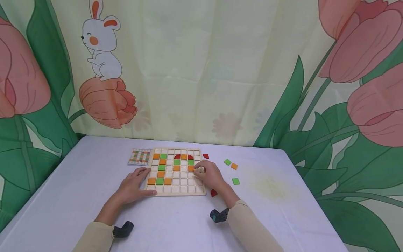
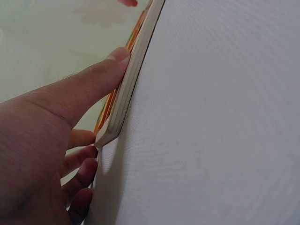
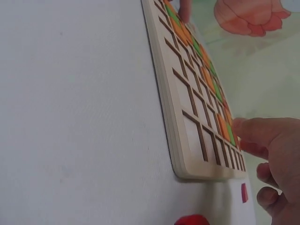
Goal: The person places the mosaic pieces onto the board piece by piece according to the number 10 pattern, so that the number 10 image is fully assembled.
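A wooden grid board [image 1: 184, 182] lies on the table, with green, orange and red tiles in some of its cells. My left hand [image 1: 132, 187] rests on its near left corner, thumb along the front edge and fingers by the left side. In the left wrist view the thumb [image 2: 105, 68] lies straight against the board's edge. My right hand [image 1: 211, 174] reaches over the right side, its thumb and forefinger apart beside an orange tile [image 1: 191, 168] in a cell. In the right wrist view, a green tile [image 3: 230, 133] sits right at the fingertips.
A patterned card [image 1: 139, 156] lies against the board's left side. Loose to the right are a red piece [image 1: 205, 156], a second red piece [image 1: 214, 193], an orange tile [image 1: 234, 166] and two green tiles [image 1: 235, 181]. A printed curtain [image 1: 201, 70] hangs behind the table.
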`<state>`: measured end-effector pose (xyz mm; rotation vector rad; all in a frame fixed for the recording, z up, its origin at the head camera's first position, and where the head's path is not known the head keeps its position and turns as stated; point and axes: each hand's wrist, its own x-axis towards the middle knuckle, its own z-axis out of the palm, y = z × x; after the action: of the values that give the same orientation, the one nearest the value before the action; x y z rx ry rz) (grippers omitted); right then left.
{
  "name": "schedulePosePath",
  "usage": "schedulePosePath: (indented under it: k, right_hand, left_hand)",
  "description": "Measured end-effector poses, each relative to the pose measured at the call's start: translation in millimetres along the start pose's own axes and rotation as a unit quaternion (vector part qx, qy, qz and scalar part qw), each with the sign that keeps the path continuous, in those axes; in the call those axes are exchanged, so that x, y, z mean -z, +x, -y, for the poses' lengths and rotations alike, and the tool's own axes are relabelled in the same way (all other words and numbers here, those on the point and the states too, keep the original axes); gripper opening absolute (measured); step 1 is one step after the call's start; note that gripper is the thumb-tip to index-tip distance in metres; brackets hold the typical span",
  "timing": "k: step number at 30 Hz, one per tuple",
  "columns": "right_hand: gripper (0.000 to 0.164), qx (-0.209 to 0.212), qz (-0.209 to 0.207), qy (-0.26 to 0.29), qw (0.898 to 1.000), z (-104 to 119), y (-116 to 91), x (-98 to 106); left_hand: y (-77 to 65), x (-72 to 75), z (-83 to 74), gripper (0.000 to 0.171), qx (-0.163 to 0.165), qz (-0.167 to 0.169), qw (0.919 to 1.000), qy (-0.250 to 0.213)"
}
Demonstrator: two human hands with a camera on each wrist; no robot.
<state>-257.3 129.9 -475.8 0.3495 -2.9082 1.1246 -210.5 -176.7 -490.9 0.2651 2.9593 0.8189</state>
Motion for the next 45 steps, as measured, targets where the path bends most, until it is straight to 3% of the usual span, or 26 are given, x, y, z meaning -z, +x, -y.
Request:
schedulePosePath:
  k: [9,24,45]
  right_hand:
    - [0.02,-0.044,-0.006,-0.003,0.999,-18.3,-9.8,15.0]
    - [0.02,-0.047,-0.04,0.006,0.998,-42.0,-25.3,35.3]
    - [0.024,-0.046,-0.053,-0.042,0.997,-86.4,-54.2,70.2]
  left_hand:
    - [1.5,1.4,1.1,0.104,-0.003,-0.001,1.0,0.003]
    - [1.3,3.1,0.2,0.103,0.002,0.001,1.0,0.004]
    - [4.5,-3.7,4.2,0.107,0.004,0.001,1.0,-0.001]
